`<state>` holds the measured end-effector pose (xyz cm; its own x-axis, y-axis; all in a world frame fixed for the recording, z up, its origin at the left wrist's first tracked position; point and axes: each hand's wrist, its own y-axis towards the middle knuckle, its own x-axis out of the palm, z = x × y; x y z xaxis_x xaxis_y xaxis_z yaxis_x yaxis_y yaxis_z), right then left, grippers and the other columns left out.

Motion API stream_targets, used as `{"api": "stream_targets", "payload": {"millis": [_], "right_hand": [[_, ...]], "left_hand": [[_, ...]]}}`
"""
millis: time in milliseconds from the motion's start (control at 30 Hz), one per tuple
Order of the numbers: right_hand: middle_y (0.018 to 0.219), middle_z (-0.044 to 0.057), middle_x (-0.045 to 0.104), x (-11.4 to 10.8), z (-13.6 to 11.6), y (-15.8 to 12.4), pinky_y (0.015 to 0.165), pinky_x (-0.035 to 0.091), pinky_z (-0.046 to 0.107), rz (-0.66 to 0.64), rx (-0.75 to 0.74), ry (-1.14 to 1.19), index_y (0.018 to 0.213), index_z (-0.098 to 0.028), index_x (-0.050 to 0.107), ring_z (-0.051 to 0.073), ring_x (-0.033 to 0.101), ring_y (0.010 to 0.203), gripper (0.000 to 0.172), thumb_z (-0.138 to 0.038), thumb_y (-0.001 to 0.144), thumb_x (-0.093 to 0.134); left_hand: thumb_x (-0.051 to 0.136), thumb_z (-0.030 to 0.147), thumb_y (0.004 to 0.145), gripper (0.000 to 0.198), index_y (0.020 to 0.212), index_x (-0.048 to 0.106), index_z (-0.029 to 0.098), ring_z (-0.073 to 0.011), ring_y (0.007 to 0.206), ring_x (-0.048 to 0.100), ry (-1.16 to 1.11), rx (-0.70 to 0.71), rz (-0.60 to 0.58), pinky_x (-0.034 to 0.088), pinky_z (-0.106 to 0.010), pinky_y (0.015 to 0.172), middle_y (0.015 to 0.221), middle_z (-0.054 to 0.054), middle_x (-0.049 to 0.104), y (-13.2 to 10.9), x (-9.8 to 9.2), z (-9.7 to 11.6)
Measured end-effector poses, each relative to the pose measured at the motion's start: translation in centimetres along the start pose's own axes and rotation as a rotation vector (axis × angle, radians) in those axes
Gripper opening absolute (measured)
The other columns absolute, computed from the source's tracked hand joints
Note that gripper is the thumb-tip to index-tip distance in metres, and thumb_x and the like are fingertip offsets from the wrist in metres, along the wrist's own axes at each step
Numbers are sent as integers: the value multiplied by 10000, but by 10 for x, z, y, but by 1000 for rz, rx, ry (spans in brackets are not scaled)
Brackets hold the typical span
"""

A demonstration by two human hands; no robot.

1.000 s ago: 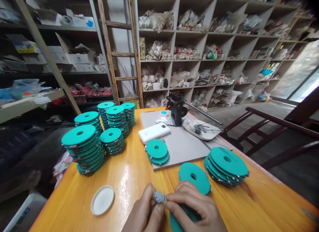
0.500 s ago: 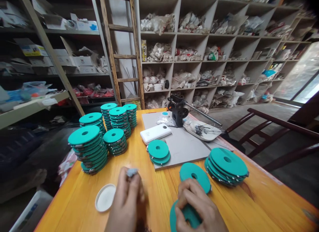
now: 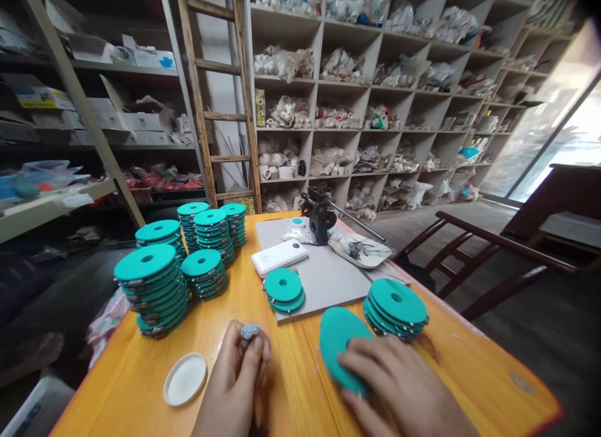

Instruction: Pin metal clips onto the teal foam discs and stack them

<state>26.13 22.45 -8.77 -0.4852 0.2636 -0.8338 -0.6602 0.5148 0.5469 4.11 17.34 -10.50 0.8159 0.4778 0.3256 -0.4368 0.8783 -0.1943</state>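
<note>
My left hand point(image 3: 241, 368) is closed round a clump of tiny grey-blue bead-like pieces point(image 3: 251, 330), which shows above the thumb and forefinger. My right hand point(image 3: 389, 374) grips a green foam disc point(image 3: 339, 343) with a centre hole, fingers over its face and thumb at the near edge. The disc is tilted, and the hand hides its right part. Just behind it stands a low stack of similar discs point(image 3: 397, 299). A smaller pair of discs point(image 3: 284, 285) rests at the grey board's front edge. A white round lid point(image 3: 185, 379) lies left of my left hand.
Several tall stacks of green discs point(image 3: 145, 265) stand at the left of the wooden table point(image 3: 291, 387). On the grey board point(image 3: 328, 280) are a white power bank point(image 3: 279, 258), a black clamp-like device point(image 3: 320, 218) and a white tray point(image 3: 370, 252). A dark wooden chair point(image 3: 462, 252) stands at the right.
My right hand has moved right, its fingers now spread over a tilted disc. The second disc near it no longer shows separately. My left hand keeps its clump; the view has shifted right.
</note>
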Motion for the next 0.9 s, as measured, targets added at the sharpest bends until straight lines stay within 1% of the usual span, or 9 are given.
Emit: {"api": "stream_targets", "payload": {"millis": [67,167,367,433,533,633,700,800,900], "right_hand": [[983,48,666,-5,7,14,750,503,434,-13,46,-40,1043,-228,604,275,598,881,203,-212,841,609],[886,43,646,1,14,26,688,499,462,-86,66,-88,967,-218,611,287,576,817,231,-218,758,711],[815,65,617,14,19,28,648,471,428,-92,106,-229,904,-179,612,290,558,797,173,-172,750,690],[816,83,618,12,21,28,655,464,432,-133,99,-267,940,-162,629,300,553,799,243,-201,718,720],[877,120,634,7,25,29,697,450,441,-211,35,-316,1083,-126,634,310,548,834,406,-112,680,690],[1008,133,631,1,32,33,760,432,429,-307,10,-243,1313,-138,524,298,539,903,627,-42,700,610],[996,118,622,-4,35,40,772,421,405,-396,29,-166,1419,-163,414,283,528,910,727,-48,722,584],[899,98,608,-9,39,49,745,406,374,-473,32,-124,1456,-186,359,268,517,860,800,-31,698,562],[911,104,599,-9,43,53,762,399,374,-482,9,-104,1455,-199,361,269,511,867,836,-65,664,595]], "left_hand": [[749,508,703,394,775,479,229,-115,766,481,-18,27,-41,445,-164,666,774,42,508,-2,4,3],[748,529,695,415,746,474,222,-107,719,453,-39,35,-90,429,-161,641,732,47,487,-4,7,6],[720,535,726,394,764,480,225,-96,677,443,-64,57,-141,342,-174,512,744,43,485,-1,5,0],[711,527,741,391,744,464,224,-97,638,428,-52,52,-167,348,-180,517,719,47,484,0,4,-2],[657,505,805,363,721,456,215,-101,615,418,7,73,-231,366,-189,539,685,44,478,1,2,-4],[615,508,836,350,734,450,218,-103,597,407,46,101,-248,360,-195,533,684,41,475,1,0,-6],[621,521,825,355,746,443,224,-108,619,423,54,91,-232,363,-197,543,700,40,478,1,0,-6],[626,536,815,364,748,457,220,-107,636,420,46,59,-248,368,-195,563,717,40,485,-1,1,-4],[605,536,832,366,734,474,209,-103,633,404,44,72,-284,361,-190,565,707,38,482,-1,2,-3]]}}
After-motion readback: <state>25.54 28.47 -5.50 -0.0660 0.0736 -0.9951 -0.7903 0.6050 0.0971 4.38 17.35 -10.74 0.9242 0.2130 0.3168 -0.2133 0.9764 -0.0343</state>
